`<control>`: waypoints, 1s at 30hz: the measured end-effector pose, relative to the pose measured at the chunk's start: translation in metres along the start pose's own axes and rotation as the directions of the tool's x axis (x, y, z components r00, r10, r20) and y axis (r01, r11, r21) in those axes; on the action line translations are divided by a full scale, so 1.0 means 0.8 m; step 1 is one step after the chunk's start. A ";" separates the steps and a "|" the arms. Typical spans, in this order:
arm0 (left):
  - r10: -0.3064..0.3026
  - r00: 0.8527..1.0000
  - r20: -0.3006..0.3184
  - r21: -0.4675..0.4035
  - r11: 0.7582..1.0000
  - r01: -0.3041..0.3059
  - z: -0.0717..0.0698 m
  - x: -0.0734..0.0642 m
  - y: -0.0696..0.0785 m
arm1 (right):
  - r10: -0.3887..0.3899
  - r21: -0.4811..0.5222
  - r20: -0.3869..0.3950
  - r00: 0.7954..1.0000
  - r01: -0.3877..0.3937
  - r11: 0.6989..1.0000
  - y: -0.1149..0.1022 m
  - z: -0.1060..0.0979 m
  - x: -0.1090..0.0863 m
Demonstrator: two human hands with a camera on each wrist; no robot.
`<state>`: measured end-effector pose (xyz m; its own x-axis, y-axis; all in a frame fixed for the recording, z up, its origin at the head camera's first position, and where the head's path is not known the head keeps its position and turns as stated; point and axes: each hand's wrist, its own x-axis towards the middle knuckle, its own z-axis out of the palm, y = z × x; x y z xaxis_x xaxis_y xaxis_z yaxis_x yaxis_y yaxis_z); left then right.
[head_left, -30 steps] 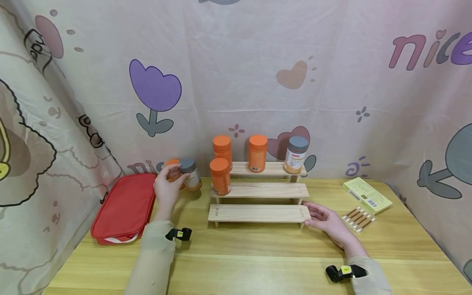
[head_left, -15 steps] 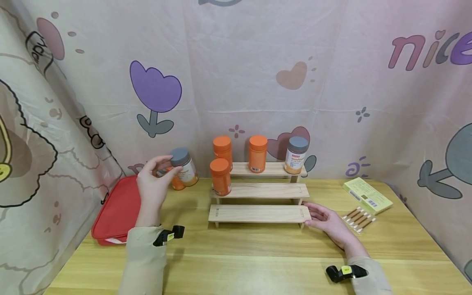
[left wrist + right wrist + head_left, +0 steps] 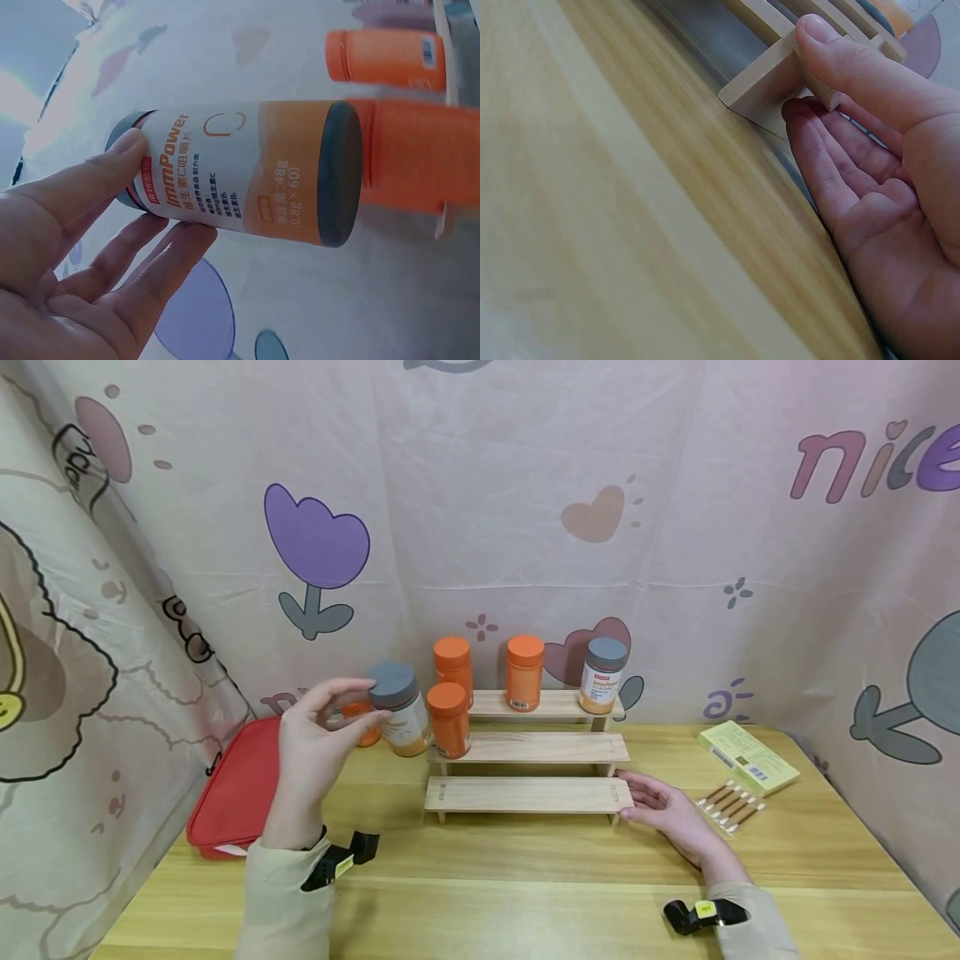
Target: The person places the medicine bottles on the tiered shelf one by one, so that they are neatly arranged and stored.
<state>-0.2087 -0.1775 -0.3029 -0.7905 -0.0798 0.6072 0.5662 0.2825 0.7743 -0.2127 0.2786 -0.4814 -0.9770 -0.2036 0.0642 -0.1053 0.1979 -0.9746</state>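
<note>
My left hand (image 3: 315,752) pinches a vitamin C tablet bottle (image 3: 405,722) near its grey lid, thumb on one side and fingers on the other. In the left wrist view, its white and orange label (image 3: 217,165) faces the camera. The bottle is held just left of a three-tier wooden stand (image 3: 528,793), overlapping an orange bottle behind it. At the stand's lower right end, my right hand (image 3: 667,814) grips the end of the bottom step, with the thumb above and fingers beneath. Two orange bottles (image 3: 523,672) and a grey-lidded bottle (image 3: 602,677) stand on the top tier; another orange bottle (image 3: 448,722) is on the middle tier's left end.
Behind the left hand, an orange bottle (image 3: 362,727) is partly hidden on the table. A red zip case (image 3: 236,793) lies at the left. On the right are a pale green box (image 3: 748,758) and a pack of cotton swabs (image 3: 729,806). A patterned curtain hangs behind.
My left hand has lifted the grey-lidded bottle from beside the orange one, drawn it nearer and then carried it right towards the stand. The right hand keeps its place.
</note>
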 end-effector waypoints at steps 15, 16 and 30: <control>0.097 0.969 0.229 -0.233 0.972 -0.042 0.077 -0.022 0.004 | -0.010 -0.002 0.003 1.000 0.010 1.000 0.003 -0.002 0.001; 0.081 0.969 0.233 -0.236 0.971 -0.025 0.082 -0.023 0.004 | -0.012 -0.003 0.002 1.000 0.012 1.000 0.003 -0.002 0.001; 0.012 0.986 0.164 -0.241 0.970 0.028 0.163 -0.039 -0.021 | 0.021 0.004 -0.003 1.000 -0.021 1.000 0.004 -0.002 0.002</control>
<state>-0.2242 -0.0554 -0.3582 -0.8111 0.0814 0.5792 0.5834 0.0416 0.8111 -0.2149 0.2800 -0.4841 -0.9794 -0.1967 0.0448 -0.0844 0.1978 -0.9766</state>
